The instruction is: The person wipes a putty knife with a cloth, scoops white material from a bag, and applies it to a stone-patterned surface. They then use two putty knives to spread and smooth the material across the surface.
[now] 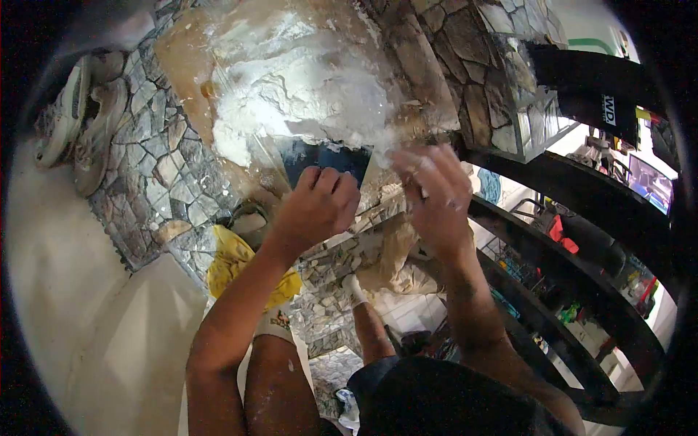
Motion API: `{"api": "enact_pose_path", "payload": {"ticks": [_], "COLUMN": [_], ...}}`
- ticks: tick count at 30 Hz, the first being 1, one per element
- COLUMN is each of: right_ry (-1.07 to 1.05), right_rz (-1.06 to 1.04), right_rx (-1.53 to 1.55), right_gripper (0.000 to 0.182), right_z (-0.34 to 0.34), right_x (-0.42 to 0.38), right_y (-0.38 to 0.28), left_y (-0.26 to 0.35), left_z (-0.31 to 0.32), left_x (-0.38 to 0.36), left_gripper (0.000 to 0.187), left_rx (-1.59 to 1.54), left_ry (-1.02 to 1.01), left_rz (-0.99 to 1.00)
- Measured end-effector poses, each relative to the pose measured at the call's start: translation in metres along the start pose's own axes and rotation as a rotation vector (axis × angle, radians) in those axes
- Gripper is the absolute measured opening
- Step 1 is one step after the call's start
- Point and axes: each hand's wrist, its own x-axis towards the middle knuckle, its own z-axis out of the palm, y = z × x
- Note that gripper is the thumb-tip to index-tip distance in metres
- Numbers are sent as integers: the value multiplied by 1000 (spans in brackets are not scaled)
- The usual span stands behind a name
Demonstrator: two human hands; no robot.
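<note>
A heap of white powdery material [291, 94] is spread over a brown sheet [182, 51] on the stone-patterned surface. At its near edge is a dark, wide-bladed scraper [331, 155], its far edge against the white material. My left hand [318, 203] is closed on the scraper's near end, knuckles up; the fingers hide the grip. To the right, my right hand [436, 189] hovers beside the heap, dusted white and blurred by motion. Its fingers look loosely bent and apart, with nothing visible in them.
A pair of shoes [98, 123] lies on the left of the stone-patterned step. A yellow cloth [233, 258] is beneath my left forearm. Dark railing bars [560, 254] run along the right, with a cluttered room below. My legs stand on the lower steps.
</note>
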Motion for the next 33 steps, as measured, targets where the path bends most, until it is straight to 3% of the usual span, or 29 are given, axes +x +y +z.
{"api": "enact_pose_path", "payload": {"ticks": [6,9,12,15,19,21,24,27,29,32,33], "right_ry": [-183,-63,9,-88,-219,-84,5,-45,-81,-104,-109], "right_rz": [-156,-99,-34,-54,-54,26,55,-66,-193,-369,-411], "right_rx": [13,87,107,138,146,73,52,-58,-129,-137,-116], "right_gripper": [28,28,26,25,28,25,26,26,26,23,23], "right_z": [23,40,32,22,39,49,44,28,26,30,36], "right_x": [-3,3,7,0,-6,-7,-7,-14,-20,-30,-32], "right_y": [-2,19,24,11,14,26,45,58,59,54,51], "left_y": [2,4,2,0,2,6,11,3,-15,-20,-20], "left_z": [-4,0,4,2,2,-2,-1,-16,-17,-57,-64], "left_x": [10,11,6,3,7,7,-7,-31,-46,-14,2], "left_gripper": [9,11,11,11,11,13,17,21,16,9,3], "left_rx": [-46,-131,-126,-140,-189,-197,-269,-156,-207,-506,-532], "left_ry": [123,205,61,-15,49,98,132,-36,192,173,195], "left_rz": [-21,54,112,145,146,184,-38,-296,-460,-842,-794]}}
